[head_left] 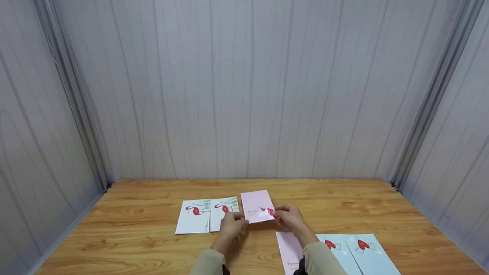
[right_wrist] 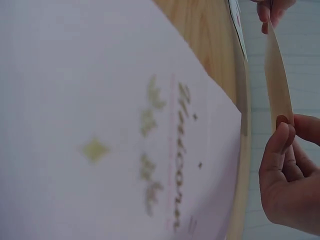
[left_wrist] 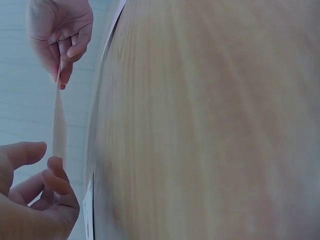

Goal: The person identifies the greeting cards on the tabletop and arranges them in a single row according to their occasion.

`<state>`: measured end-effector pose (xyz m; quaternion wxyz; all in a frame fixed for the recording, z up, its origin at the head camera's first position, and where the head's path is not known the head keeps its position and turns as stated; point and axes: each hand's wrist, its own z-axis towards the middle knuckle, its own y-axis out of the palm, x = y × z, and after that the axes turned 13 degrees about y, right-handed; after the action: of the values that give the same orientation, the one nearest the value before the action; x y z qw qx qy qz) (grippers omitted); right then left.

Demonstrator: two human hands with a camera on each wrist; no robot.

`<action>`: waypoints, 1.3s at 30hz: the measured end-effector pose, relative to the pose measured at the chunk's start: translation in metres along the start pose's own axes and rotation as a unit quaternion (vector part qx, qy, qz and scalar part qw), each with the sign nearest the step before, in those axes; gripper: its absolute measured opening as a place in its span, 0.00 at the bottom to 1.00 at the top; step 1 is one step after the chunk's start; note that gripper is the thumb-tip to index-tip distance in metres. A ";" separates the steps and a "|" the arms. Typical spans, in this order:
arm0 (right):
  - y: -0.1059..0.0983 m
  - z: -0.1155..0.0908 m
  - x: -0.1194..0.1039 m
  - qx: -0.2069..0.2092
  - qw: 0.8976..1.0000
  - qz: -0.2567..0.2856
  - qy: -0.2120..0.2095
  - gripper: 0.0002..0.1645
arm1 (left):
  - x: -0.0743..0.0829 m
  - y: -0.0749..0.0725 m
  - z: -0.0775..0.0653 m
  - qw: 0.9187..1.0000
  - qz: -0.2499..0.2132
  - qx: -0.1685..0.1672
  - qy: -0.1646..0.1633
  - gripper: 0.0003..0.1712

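Note:
A pink card (head_left: 255, 202) with a red figure and small lettering is held slightly tilted over the table, between both hands. My right hand (head_left: 290, 217) pinches its right edge, thumb above and fingers beneath. At the near left corner, my left hand (head_left: 232, 225) has its fingers curled at the edge; the thumb (left_wrist: 30, 152) stands a little apart from them in the left wrist view. Two white cards with a red flamingo (head_left: 193, 221) lie side by side at the left, the second partly behind my left hand. Below my right forearm lies another pink card (head_left: 288, 248), its "Unicorn" lettering large in the right wrist view.
Two pale blue-white cards with red hearts (head_left: 376, 254) lie at the front right, partly covered by my right sleeve (head_left: 323, 258). The wooden table (head_left: 145, 214) runs back to a panelled wall (head_left: 244, 95), with side walls at left and right.

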<state>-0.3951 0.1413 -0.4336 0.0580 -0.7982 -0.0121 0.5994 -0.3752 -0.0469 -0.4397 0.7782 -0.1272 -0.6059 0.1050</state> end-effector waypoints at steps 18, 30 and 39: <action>0.003 0.002 0.008 -0.015 0.998 -0.063 0.014 0.17 | -0.003 -0.001 -0.002 1.000 0.003 0.001 0.003 0.08; 0.003 0.004 0.006 -0.072 0.987 -0.144 0.023 0.22 | -0.001 -0.002 -0.003 0.999 0.037 0.015 0.019 0.10; 0.004 0.005 0.005 -0.093 0.983 -0.158 0.007 0.19 | -0.002 -0.004 -0.002 0.999 0.051 0.006 0.001 0.11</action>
<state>-0.3984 0.1387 -0.4403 0.0776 -0.7926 -0.1933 0.5730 -0.3741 -0.0512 -0.4404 0.7731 -0.1532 -0.5974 0.1483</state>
